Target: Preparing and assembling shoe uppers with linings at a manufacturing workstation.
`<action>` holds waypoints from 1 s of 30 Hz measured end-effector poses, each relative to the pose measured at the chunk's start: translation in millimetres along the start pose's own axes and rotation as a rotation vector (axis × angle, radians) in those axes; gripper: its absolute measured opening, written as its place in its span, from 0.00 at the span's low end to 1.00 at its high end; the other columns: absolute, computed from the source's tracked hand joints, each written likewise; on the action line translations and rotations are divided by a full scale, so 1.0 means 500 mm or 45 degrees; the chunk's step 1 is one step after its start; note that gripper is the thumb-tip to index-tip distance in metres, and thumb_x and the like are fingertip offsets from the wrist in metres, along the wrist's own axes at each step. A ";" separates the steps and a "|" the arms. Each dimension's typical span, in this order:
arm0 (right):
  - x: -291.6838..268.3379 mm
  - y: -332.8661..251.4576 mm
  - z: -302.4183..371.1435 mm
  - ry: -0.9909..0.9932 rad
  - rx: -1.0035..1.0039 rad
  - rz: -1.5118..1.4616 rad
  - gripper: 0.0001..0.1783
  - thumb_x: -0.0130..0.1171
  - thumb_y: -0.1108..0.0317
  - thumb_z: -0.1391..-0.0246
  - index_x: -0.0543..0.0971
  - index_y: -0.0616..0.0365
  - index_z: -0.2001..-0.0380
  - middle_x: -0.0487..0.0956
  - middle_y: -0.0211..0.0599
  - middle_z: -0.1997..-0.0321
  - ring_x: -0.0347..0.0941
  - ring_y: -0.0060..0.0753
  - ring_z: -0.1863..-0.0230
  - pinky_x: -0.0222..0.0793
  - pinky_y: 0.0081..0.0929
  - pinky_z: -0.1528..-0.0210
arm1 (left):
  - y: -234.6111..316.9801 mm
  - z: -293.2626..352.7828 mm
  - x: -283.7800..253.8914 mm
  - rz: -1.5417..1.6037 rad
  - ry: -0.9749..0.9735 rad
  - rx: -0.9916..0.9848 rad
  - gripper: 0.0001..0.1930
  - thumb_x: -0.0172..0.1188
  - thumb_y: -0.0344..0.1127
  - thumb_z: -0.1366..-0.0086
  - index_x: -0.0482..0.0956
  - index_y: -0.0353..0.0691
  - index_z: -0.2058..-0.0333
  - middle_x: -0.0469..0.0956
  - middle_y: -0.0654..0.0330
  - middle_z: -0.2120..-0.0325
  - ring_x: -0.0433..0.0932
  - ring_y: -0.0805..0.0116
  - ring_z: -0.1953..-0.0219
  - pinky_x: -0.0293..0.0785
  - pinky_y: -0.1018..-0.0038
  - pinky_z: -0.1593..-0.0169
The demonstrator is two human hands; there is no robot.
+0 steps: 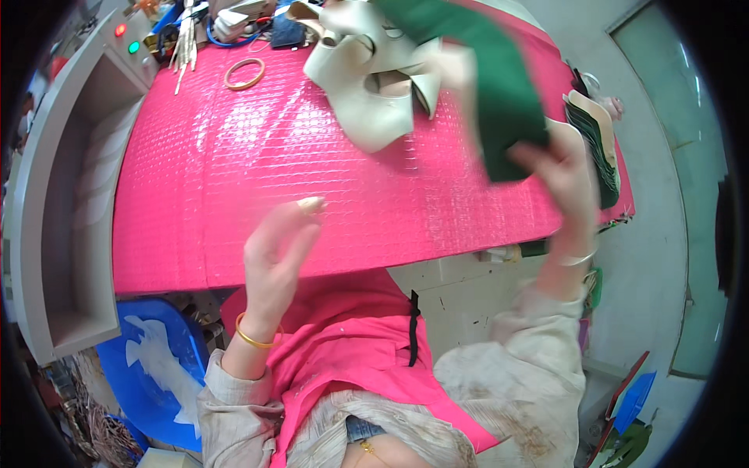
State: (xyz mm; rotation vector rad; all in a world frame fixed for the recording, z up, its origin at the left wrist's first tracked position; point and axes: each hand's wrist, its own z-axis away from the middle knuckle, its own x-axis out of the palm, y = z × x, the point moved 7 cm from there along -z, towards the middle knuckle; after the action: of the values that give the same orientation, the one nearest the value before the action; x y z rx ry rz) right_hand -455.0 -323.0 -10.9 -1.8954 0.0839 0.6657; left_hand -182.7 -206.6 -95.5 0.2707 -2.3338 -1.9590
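My right hand, blurred by motion, grips the lower end of a curved dark green piece of flat material above the right part of the table. A pale strip shows along that piece's left side, too smeared to make out. My left hand hovers over the near left part of the table with thumb and fingers apart and nothing between them. One of its fingertips carries a whitish cover. Beyond the hands lies a heap of cream-white cut pieces, some curled, partly behind the green piece.
Shiny pink sheeting covers the table. A roll of tape and assorted tools sit at the far left. Stacked green and beige pieces line the right edge. A grey machine trough flanks the left; below stands a blue bin.
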 end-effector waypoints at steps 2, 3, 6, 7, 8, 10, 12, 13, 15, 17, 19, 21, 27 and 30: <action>-0.179 0.077 -0.050 0.036 -0.033 0.521 0.09 0.52 0.75 0.52 0.74 0.68 0.65 0.76 0.35 0.72 0.70 0.20 0.69 0.66 0.21 0.66 | -0.019 -0.004 0.018 0.077 -0.001 -0.084 0.12 0.56 0.24 0.47 0.75 0.32 0.62 0.77 0.57 0.66 0.74 0.69 0.63 0.68 0.76 0.57; -0.263 0.123 -0.055 0.128 -0.073 1.153 0.08 0.52 0.76 0.52 0.73 0.69 0.67 0.75 0.35 0.74 0.69 0.21 0.70 0.65 0.21 0.67 | -0.033 -0.003 0.048 0.088 -0.119 -0.155 0.11 0.55 0.24 0.46 0.75 0.33 0.62 0.77 0.57 0.67 0.75 0.69 0.63 0.69 0.75 0.57; -0.401 0.373 0.028 -0.108 0.384 1.132 0.10 0.51 0.76 0.53 0.73 0.64 0.64 0.73 0.40 0.78 0.67 0.24 0.71 0.66 0.29 0.65 | -0.043 0.004 0.125 -0.125 -0.399 -0.085 0.10 0.54 0.25 0.46 0.75 0.33 0.63 0.77 0.55 0.67 0.76 0.67 0.64 0.69 0.75 0.57; -0.413 0.425 0.085 -0.406 0.694 1.156 0.13 0.54 0.71 0.53 0.73 0.65 0.63 0.74 0.40 0.76 0.67 0.25 0.71 0.66 0.29 0.64 | -0.031 0.009 0.147 -0.364 -0.551 0.068 0.10 0.54 0.25 0.45 0.75 0.33 0.62 0.77 0.54 0.67 0.76 0.66 0.64 0.70 0.74 0.57; -0.398 0.426 0.113 -0.245 0.385 0.840 0.13 0.53 0.64 0.51 0.73 0.67 0.71 0.73 0.32 0.76 0.65 0.24 0.73 0.63 0.27 0.68 | -0.027 0.012 0.152 -0.412 -0.618 0.012 0.11 0.54 0.27 0.45 0.75 0.34 0.62 0.77 0.52 0.67 0.76 0.63 0.63 0.70 0.73 0.57; -0.414 0.450 0.178 -0.415 0.883 0.894 0.22 0.49 0.53 0.49 0.74 0.66 0.68 0.75 0.42 0.76 0.69 0.22 0.70 0.65 0.23 0.62 | -0.056 0.001 0.154 -0.408 -0.594 -0.055 0.10 0.54 0.26 0.45 0.75 0.33 0.63 0.77 0.53 0.67 0.76 0.66 0.63 0.70 0.74 0.57; -0.299 0.318 0.159 -0.139 -0.290 1.340 0.25 0.54 0.48 0.55 0.73 0.63 0.67 0.72 0.45 0.83 0.72 0.38 0.73 0.66 0.33 0.67 | -0.091 -0.014 0.148 -0.423 -0.541 -0.165 0.09 0.54 0.26 0.45 0.76 0.31 0.64 0.77 0.55 0.68 0.75 0.69 0.63 0.70 0.76 0.58; -0.272 0.322 0.184 -0.141 -0.396 1.621 0.24 0.57 0.50 0.57 0.73 0.60 0.66 0.73 0.48 0.81 0.72 0.48 0.72 0.65 0.40 0.70 | -0.094 -0.028 0.155 -0.431 -0.525 -0.178 0.09 0.54 0.26 0.45 0.76 0.31 0.64 0.77 0.55 0.68 0.75 0.69 0.63 0.70 0.76 0.58; -0.310 0.375 0.188 -0.047 0.338 1.555 0.23 0.57 0.52 0.56 0.73 0.59 0.63 0.74 0.49 0.79 0.72 0.50 0.72 0.66 0.40 0.71 | -0.096 -0.058 0.201 -0.412 -0.654 -0.176 0.10 0.54 0.26 0.45 0.75 0.33 0.63 0.77 0.54 0.66 0.75 0.66 0.61 0.69 0.74 0.56; -0.359 0.379 0.165 0.165 0.304 1.564 0.21 0.56 0.54 0.54 0.73 0.57 0.61 0.74 0.48 0.78 0.71 0.52 0.73 0.66 0.41 0.73 | -0.090 -0.101 0.221 -0.598 -0.669 0.203 0.10 0.54 0.26 0.46 0.75 0.34 0.63 0.76 0.53 0.65 0.74 0.62 0.59 0.68 0.72 0.54; -0.398 0.394 0.118 0.169 0.289 1.403 0.20 0.57 0.57 0.55 0.73 0.57 0.60 0.75 0.48 0.69 0.71 0.51 0.64 0.67 0.40 0.65 | -0.087 -0.168 0.219 -0.595 -0.513 0.320 0.12 0.55 0.26 0.47 0.75 0.35 0.62 0.75 0.53 0.64 0.73 0.59 0.58 0.67 0.71 0.53; -0.367 0.367 0.043 0.017 0.460 1.619 0.21 0.58 0.60 0.55 0.72 0.60 0.59 0.74 0.48 0.61 0.69 0.50 0.57 0.66 0.37 0.58 | -0.083 -0.237 0.180 -0.678 -0.211 0.277 0.11 0.54 0.25 0.48 0.75 0.35 0.63 0.75 0.54 0.65 0.73 0.60 0.59 0.67 0.71 0.54; 0.037 0.161 -0.418 0.072 -0.117 0.105 0.29 0.50 0.48 0.49 0.72 0.66 0.57 0.75 0.48 0.58 0.70 0.38 0.54 0.62 0.27 0.52 | -0.070 -0.424 0.068 -0.721 0.373 0.374 0.09 0.50 0.26 0.52 0.74 0.36 0.70 0.73 0.50 0.67 0.72 0.52 0.64 0.68 0.64 0.60; 0.159 0.233 -0.557 -0.185 0.401 0.514 0.24 0.53 0.47 0.51 0.78 0.60 0.70 0.75 0.30 0.74 0.69 0.22 0.72 0.64 0.19 0.65 | -0.091 -0.474 0.157 -1.055 0.116 0.376 0.10 0.50 0.30 0.51 0.72 0.37 0.67 0.72 0.49 0.66 0.70 0.51 0.60 0.67 0.64 0.58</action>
State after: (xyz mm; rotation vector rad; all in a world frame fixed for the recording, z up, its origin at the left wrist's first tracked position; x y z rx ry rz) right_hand -316.1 -596.0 -71.3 -1.5321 0.4610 0.9975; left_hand -214.1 -458.5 -102.2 1.5155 -2.6845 -1.7419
